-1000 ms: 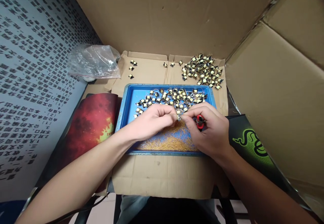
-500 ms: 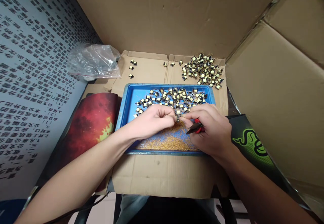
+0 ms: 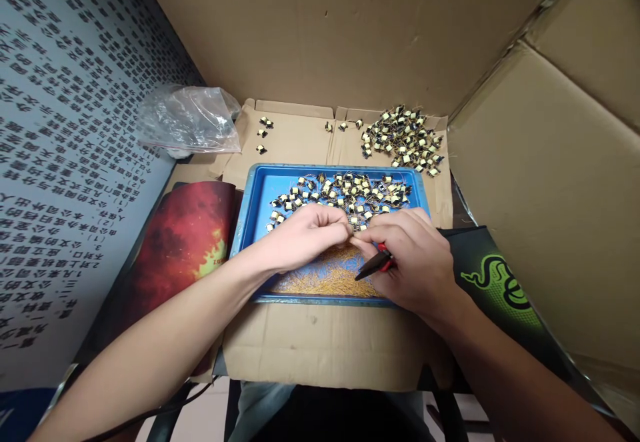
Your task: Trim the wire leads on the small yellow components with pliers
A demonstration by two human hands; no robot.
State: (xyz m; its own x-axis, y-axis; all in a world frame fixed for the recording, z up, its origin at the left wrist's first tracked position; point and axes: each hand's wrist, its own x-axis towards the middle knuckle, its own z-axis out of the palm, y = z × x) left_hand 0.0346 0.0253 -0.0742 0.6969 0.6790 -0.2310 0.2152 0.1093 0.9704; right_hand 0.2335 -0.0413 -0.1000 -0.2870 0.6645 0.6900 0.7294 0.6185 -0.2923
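Observation:
Over the blue tray, my left hand is closed in a pinch on a small wire-wound coil, mostly hidden by the fingers. The fingertips of my right hand meet those of the left, pinched at the coil's edge. Tucked in the right palm are red-handled wire cutters, their dark jaws pointing down and left. Behind both hands, many black coils with pale yellow wrapping and thin copper leads lie in the tray. Copper wire clippings cover its near side.
A heap of similar coils sits on cardboard at back right, with several loose ones further left. A clear plastic bag lies at back left. Red and black mats flank the tray. Cardboard walls rise behind and right.
My right fingertips have moved left and slightly down against the left ones, covering the coil that showed between them. The cutters have swung a little down and left.

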